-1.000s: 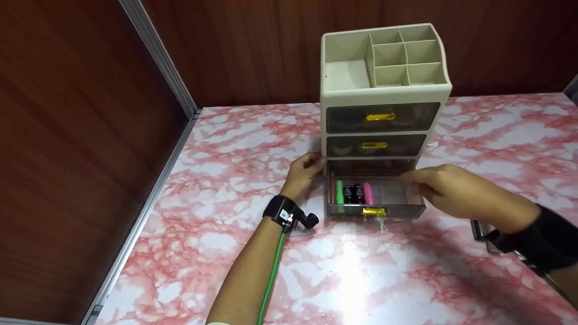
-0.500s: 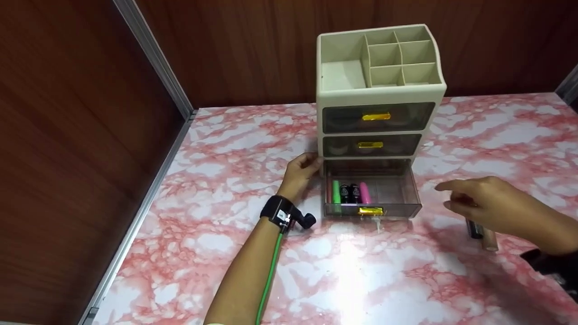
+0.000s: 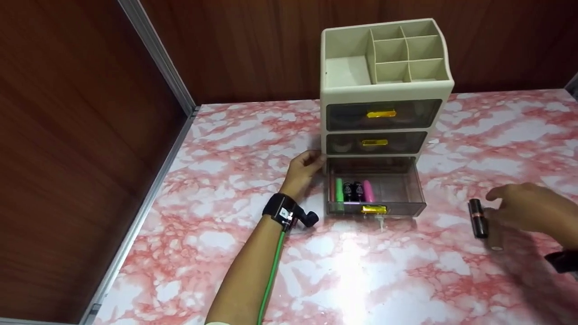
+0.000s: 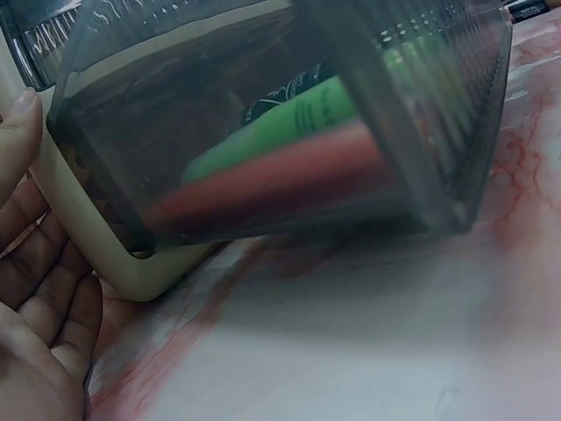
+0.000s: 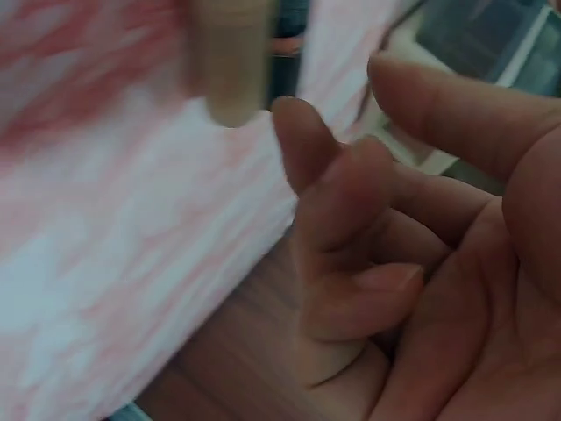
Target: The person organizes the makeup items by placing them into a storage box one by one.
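A cream drawer organizer stands at the back, its bottom drawer pulled out. Inside lie a green tube, two black containers and a pink tube; a reddish tube shows through the drawer's side in the left wrist view. My left hand holds the organizer's lower left edge, thumb at the front and fingers at the side. On the right, my bare-handed right hand hovers by a black lipstick-like tube and a beige tube, fingers partly bent, holding nothing.
Two more drawers with yellow handles are pushed in above. Small compartments form the organizer's top. A marbled table carries everything, with a dark wood panel behind and another at left.
My right hand has moved away from the drawer's right side, rightward to the two tubes lying on the table. The left hand stays at the organizer, and the drawer stays pulled out.
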{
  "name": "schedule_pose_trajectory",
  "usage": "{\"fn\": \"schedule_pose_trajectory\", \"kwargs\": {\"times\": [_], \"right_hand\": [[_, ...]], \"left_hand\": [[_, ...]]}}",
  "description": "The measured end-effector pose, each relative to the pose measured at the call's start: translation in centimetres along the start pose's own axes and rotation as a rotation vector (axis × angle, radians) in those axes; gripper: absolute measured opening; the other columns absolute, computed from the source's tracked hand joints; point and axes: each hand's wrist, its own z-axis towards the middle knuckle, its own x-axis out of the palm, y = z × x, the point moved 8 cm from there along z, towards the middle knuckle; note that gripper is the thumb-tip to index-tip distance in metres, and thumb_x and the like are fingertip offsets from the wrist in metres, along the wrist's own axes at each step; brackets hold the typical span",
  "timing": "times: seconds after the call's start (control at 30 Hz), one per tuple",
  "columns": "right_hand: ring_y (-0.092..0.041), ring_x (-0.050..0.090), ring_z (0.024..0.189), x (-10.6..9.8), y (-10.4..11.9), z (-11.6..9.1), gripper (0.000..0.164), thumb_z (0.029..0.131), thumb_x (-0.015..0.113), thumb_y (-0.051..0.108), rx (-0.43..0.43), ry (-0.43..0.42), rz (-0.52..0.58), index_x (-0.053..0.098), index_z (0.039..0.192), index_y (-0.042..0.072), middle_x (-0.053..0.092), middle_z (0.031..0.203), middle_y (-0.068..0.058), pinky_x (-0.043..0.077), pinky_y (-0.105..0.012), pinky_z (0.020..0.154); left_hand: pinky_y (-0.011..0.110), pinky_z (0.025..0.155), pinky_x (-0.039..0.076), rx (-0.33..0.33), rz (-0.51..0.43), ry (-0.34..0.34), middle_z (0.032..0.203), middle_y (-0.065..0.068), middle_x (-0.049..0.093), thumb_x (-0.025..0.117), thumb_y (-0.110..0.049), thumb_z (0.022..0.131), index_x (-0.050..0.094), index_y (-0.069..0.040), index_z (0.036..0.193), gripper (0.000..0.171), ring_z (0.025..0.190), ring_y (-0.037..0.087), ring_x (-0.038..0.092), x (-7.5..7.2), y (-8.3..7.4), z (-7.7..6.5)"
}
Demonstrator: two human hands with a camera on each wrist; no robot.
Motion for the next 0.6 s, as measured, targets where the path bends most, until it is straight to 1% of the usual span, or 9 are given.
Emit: {"fn": "schedule_pose_trajectory", "kwargs": {"times": [0.1, 0.13, 0.17, 0.3, 0.37, 0.43, 0.5, 0.53, 0.6], "right_hand": [[-0.021, 0.056, 0.064, 0.8, -0.9, -0.2, 0.056, 0.078, 0.065, 0.029, -0.003, 0.047, 0.025, 0.049, 0.111, -0.013, 0.061, 0.073, -0.009, 0.044, -0.039, 0.054], [-0.02, 0.056, 0.064, 1.1, -0.8, -0.1, 0.056, 0.077, 0.066, 0.028, -0.01, 0.053, 0.034, 0.049, 0.111, -0.013, 0.061, 0.072, -0.008, 0.044, -0.038, 0.054], [-0.019, 0.055, 0.063, 1.2, -0.7, 0.1, 0.055, 0.077, 0.065, 0.026, -0.026, 0.051, 0.04, 0.049, 0.112, -0.013, 0.06, 0.072, -0.007, 0.043, -0.036, 0.053], [-0.019, 0.054, 0.063, 1.6, -0.5, 0.3, 0.049, 0.078, 0.063, 0.023, -0.043, 0.045, 0.031, 0.051, 0.111, -0.011, 0.059, 0.073, -0.007, 0.041, -0.036, 0.053], [-0.019, 0.053, 0.063, 1.8, -0.4, 0.3, 0.046, 0.08, 0.061, 0.024, -0.032, 0.052, 0.037, 0.052, 0.111, -0.009, 0.059, 0.076, -0.008, 0.04, -0.036, 0.052], [-0.02, 0.052, 0.064, 2.1, -0.3, 0.3, 0.046, 0.083, 0.057, 0.028, -0.026, 0.056, 0.035, 0.051, 0.112, -0.007, 0.059, 0.079, -0.01, 0.038, -0.036, 0.052], [-0.023, 0.053, 0.066, 2.2, -0.4, 0.1, 0.05, 0.085, 0.054, 0.033, -0.009, 0.062, 0.053, 0.047, 0.115, -0.007, 0.059, 0.083, -0.014, 0.037, -0.036, 0.053], [-0.025, 0.054, 0.069, 2.1, -0.3, 0.1, 0.052, 0.086, 0.052, 0.035, -0.005, 0.053, 0.066, 0.045, 0.117, -0.006, 0.059, 0.086, -0.017, 0.038, -0.036, 0.053], [-0.029, 0.055, 0.073, 1.6, -0.1, -0.1, 0.055, 0.088, 0.049, 0.04, -0.019, 0.019, 0.095, 0.043, 0.119, -0.005, 0.058, 0.089, -0.02, 0.039, -0.037, 0.055]], "left_hand": [[0.042, 0.074, 0.046, 0.008, -0.009, -0.014, 0.085, 0.01, 0.058, 0.069, -0.034, 0.075, 0.063, -0.005, 0.093, 0.034, 0.077, 0.021, 0.055, 0.5, 0.4, 0.0], [0.042, 0.074, 0.046, 0.005, -0.015, -0.016, 0.085, 0.01, 0.058, 0.069, -0.034, 0.075, 0.063, -0.005, 0.093, 0.034, 0.077, 0.021, 0.055, 0.3, 0.3, 0.0], [0.043, 0.074, 0.046, 0.0, -0.028, -0.013, 0.085, 0.01, 0.057, 0.069, -0.033, 0.075, 0.063, -0.005, 0.094, 0.035, 0.077, 0.021, 0.055, 0.3, 0.3, 0.0], [0.042, 0.075, 0.047, -0.019, -0.056, 0.014, 0.087, 0.01, 0.057, 0.069, -0.033, 0.076, 0.062, -0.005, 0.096, 0.035, 0.077, 0.021, 0.055, 0.3, 0.5, 0.0], [0.042, 0.074, 0.047, -0.026, -0.076, 0.016, 0.087, 0.011, 0.057, 0.069, -0.032, 0.076, 0.062, -0.005, 0.096, 0.035, 0.077, 0.021, 0.055, 0.3, 0.6, -0.1], [0.041, 0.073, 0.048, -0.015, -0.066, 0.007, 0.085, 0.012, 0.058, 0.069, -0.033, 0.076, 0.063, -0.005, 0.095, 0.034, 0.076, 0.021, 0.056, 0.2, 0.5, -0.1], [0.04, 0.073, 0.048, -0.013, -0.056, 0.001, 0.086, 0.012, 0.058, 0.069, -0.033, 0.076, 0.063, -0.006, 0.095, 0.034, 0.076, 0.022, 0.056, 0.2, 0.5, -0.2], [0.04, 0.073, 0.048, -0.012, -0.046, 0.001, 0.086, 0.011, 0.058, 0.069, -0.034, 0.076, 0.063, -0.006, 0.095, 0.034, 0.077, 0.021, 0.055, 0.2, 0.4, -0.2], [0.04, 0.074, 0.047, -0.003, -0.018, 0.001, 0.087, 0.011, 0.058, 0.068, -0.036, 0.076, 0.064, -0.008, 0.095, 0.034, 0.078, 0.021, 0.055, 0.3, 0.2, -0.2]]}}
